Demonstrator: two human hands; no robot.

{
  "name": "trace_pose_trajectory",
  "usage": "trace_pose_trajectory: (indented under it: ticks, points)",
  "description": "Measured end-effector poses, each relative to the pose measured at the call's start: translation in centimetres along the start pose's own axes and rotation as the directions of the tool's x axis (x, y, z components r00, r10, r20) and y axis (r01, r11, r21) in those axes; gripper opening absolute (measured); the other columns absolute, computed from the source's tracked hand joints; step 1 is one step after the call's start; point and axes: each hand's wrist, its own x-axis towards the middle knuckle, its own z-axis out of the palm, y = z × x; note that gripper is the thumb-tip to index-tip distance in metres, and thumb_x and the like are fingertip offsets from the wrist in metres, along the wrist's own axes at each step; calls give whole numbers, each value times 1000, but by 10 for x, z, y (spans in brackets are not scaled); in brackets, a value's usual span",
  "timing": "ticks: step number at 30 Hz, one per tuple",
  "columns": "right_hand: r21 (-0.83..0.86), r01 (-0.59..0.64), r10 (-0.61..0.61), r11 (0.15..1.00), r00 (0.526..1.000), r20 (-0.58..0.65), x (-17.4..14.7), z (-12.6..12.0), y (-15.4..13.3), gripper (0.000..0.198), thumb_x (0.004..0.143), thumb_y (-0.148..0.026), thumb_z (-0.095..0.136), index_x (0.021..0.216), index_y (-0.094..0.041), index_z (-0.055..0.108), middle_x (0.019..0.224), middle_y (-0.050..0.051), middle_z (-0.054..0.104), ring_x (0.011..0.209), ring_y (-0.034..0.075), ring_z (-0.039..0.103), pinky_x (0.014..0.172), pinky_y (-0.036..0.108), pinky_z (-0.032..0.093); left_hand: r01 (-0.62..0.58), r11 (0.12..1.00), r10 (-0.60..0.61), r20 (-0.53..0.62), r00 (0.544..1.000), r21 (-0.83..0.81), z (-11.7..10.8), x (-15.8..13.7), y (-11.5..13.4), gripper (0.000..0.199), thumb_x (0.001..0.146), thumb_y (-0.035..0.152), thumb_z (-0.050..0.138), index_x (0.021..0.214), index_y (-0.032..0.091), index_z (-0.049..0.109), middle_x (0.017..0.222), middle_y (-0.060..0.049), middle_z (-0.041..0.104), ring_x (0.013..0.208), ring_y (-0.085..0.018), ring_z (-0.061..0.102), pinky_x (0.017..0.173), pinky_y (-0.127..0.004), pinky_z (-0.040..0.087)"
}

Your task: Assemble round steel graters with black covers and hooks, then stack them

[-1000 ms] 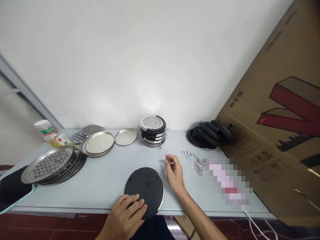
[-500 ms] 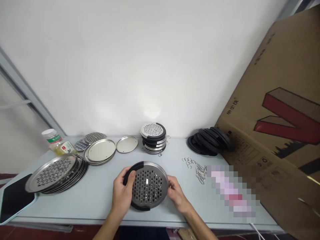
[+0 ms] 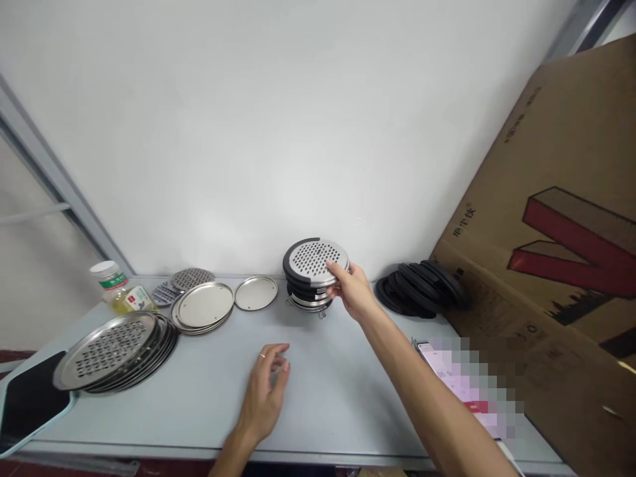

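My right hand (image 3: 352, 291) grips the right edge of a round metal grater (image 3: 318, 260), thumb on top and fingers underneath. A black rim wraps the grater's left side, leaving the held edge bare. The grater is right over a stack of similar black-rimmed graters (image 3: 309, 303) against the wall; whether it touches the stack I cannot tell. My left hand (image 3: 265, 391) is above the table nearer to me, fingers loosely curved and apart, holding nothing. Left of the stack a plain metal disc (image 3: 256, 293) lies flat.
At the left are a pile of perforated discs (image 3: 116, 351), plain metal discs (image 3: 206, 306), a clear jar (image 3: 122, 291) and a dark-screened tablet (image 3: 32, 397). Black rims (image 3: 422, 288) are heaped at the right, near a partly blurred phone (image 3: 442, 371) and a big cardboard box (image 3: 546, 265).
The grater has gone from in front of me up to the stack in my right hand, turned so its black rim faces left and back. My left hand has let go of it.
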Motion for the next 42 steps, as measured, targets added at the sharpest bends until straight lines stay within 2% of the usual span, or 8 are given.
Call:
trace_pose_trajectory:
  ticks: [4, 9, 12, 16, 23, 30, 35, 42]
  points:
    - [-87, -41, 38, 995, 998, -40, 35, 15, -3, 28, 81, -37, 73, 87, -14, 59, 68, 4, 69, 41, 9, 58, 34, 18, 47, -59, 993, 53, 64, 997, 100, 2, -2, 4, 35, 97, 42, 46, 125, 25, 57, 125, -10, 57, 103, -23, 61, 96, -42, 49]
    - [-313, -30, 11, 949, 998, -63, 45, 13, 5, 28, 82, -39, 72, 85, -12, 63, 69, 6, 70, 47, 12, 62, 38, 20, 47, -66, 990, 56, 82, 995, 124, 1, -1, 4, 33, 98, 41, 44, 124, 25, 56, 124, -9, 57, 102, -21, 61, 95, -41, 50]
    - [-469, 14, -33, 883, 999, -32, 43, 3, 3, 33, 80, -44, 72, 92, -13, 70, 84, 9, 75, 73, 18, 71, 59, 23, 54, -72, 987, 62, 77, 995, 143, 2, -1, 1, 32, 98, 41, 45, 123, 25, 56, 123, -9, 57, 101, -21, 62, 94, -40, 51]
    - [-662, 12, -17, 749, 1000, 0, 38, -8, -1, 45, 79, -55, 68, 101, -15, 73, 102, 11, 75, 100, 25, 69, 82, 31, 53, -85, 981, 75, 64, 995, 172, 3, -1, 0, 30, 97, 40, 45, 121, 26, 58, 121, -7, 59, 100, -20, 63, 93, -39, 52]
    - [-862, -68, 54, 502, 997, -47, 28, -18, 1, 74, 73, -82, 54, 92, -13, 73, 100, 21, 74, 102, 36, 67, 83, 38, 48, -102, 974, 89, 73, 993, 203, 3, 0, 2, 30, 97, 40, 45, 120, 26, 59, 120, -7, 60, 98, -20, 63, 91, -39, 53]
    - [-889, -100, 50, 447, 995, -86, 31, -30, 6, 86, 81, -85, 33, 113, -11, 66, 114, 23, 69, 105, 34, 66, 84, 37, 47, -108, 971, 91, 88, 992, 215, 3, 0, -1, 30, 98, 40, 44, 120, 25, 57, 120, -7, 59, 99, -21, 62, 92, -39, 52]
    - [-885, -79, -15, 458, 995, -96, 22, -54, 8, 82, 87, -78, 31, 132, -14, 54, 116, 18, 69, 110, 31, 63, 89, 36, 45, -104, 970, 87, 87, 992, 219, 3, 0, -2, 29, 98, 40, 44, 119, 26, 58, 120, -6, 59, 99, -20, 62, 93, -39, 52]
    - [-900, -65, -142, 431, 980, -139, 1, -124, 3, 61, 89, -61, 46, 123, -12, 57, 108, 15, 68, 103, 29, 62, 88, 36, 44, -109, 970, 93, 84, 992, 216, 4, 1, 0, 30, 97, 41, 44, 119, 26, 59, 119, -8, 60, 99, -21, 63, 91, -41, 54]
